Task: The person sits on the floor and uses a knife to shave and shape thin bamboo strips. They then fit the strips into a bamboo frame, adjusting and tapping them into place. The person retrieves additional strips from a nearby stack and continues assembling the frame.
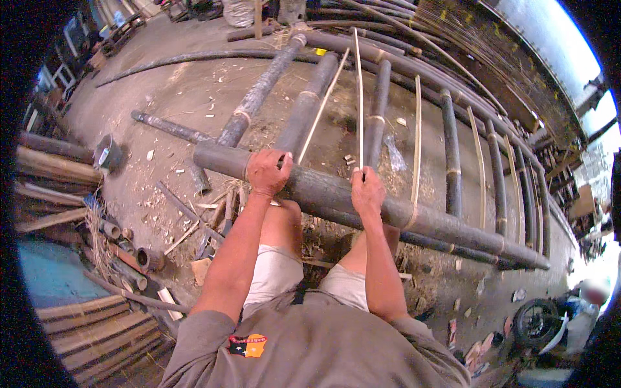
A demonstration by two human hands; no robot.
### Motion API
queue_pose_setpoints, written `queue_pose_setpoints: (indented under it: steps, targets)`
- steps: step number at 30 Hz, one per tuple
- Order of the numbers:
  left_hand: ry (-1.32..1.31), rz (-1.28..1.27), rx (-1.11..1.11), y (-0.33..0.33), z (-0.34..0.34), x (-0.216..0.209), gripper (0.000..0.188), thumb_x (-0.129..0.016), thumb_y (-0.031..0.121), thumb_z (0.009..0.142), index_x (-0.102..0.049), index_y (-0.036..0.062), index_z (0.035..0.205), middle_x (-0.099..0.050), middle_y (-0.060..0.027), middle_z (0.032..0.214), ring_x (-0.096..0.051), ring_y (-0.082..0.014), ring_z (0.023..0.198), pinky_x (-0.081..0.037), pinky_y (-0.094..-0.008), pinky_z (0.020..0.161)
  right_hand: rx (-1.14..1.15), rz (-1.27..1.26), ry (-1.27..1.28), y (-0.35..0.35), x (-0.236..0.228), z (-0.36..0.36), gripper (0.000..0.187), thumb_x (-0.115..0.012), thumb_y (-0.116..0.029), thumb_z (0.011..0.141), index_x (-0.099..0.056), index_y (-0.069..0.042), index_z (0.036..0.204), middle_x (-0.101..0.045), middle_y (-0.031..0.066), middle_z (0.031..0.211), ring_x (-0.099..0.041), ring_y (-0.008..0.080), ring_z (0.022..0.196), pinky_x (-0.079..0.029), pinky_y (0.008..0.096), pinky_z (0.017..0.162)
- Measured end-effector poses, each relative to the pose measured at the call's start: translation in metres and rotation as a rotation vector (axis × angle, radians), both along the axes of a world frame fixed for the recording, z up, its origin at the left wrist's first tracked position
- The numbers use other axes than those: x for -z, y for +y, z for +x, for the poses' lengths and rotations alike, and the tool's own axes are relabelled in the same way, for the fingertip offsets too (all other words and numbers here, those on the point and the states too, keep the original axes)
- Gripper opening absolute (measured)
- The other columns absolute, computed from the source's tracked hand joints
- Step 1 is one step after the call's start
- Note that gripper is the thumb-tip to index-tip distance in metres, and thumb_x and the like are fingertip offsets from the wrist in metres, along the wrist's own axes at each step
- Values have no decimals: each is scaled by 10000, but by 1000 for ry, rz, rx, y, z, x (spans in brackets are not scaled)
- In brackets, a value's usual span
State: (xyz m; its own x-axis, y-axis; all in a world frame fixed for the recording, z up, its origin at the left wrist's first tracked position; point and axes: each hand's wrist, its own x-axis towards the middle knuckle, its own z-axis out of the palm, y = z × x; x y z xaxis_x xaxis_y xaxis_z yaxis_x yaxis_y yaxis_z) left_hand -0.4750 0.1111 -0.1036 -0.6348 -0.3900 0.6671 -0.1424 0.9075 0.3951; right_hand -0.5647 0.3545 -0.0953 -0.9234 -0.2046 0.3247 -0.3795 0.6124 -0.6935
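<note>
While the left hand [268,171] clamps the dark bamboo pole [427,220], the right hand [367,191] should pinch its thin strip [359,97] firmly (no slack).

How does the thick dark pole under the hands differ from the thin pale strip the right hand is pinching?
The pole is thick, round and dark grey-brown; the strip is thin, flat-looking and pale yellow. The pole lies crosswise in front of the person; the strip runs away from them. The left hand grips the pole's top, while the right hand holds the strip's near end against it. Both look like bamboo, long and straight.
</note>
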Motion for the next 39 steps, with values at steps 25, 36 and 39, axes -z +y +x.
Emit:
queue_pose_setpoints:
  steps: [25, 36, 39]
  targets:
    - [-579, -89, -91, 6, -15, -14, 572, -465, 583, 962, -752, 88, 968, -707, -201, 916, -653, -423, 880, -481, -523, 806, 84, -251, 184, 3, 0, 12, 222, -617, -255, 910, -591, -56, 814, -628, 205, 702, -635, 424, 694, -498, 537, 621]
    - [-427, -232, 5, 12, -6, -10, 483, -522, 519, 960, -754, 97, 999, -723, -160, 967, -656, -343, 951, -439, -468, 917, -12, -230, 146, 9, -2, 15, 209, -630, -232, 912, -597, -36, 849, -624, 194, 719, -637, 419, 695, -496, 509, 614]
    - [-583, -151, 14, 6, -10, -18, 563, -480, 576, 962, -756, 93, 1046, -719, -189, 970, -654, -371, 955, -444, -482, 909, 1, -248, 196, 6, 2, 14, 204, -627, -231, 911, -611, -36, 854, -625, 195, 716, -640, 418, 689, -498, 513, 613]
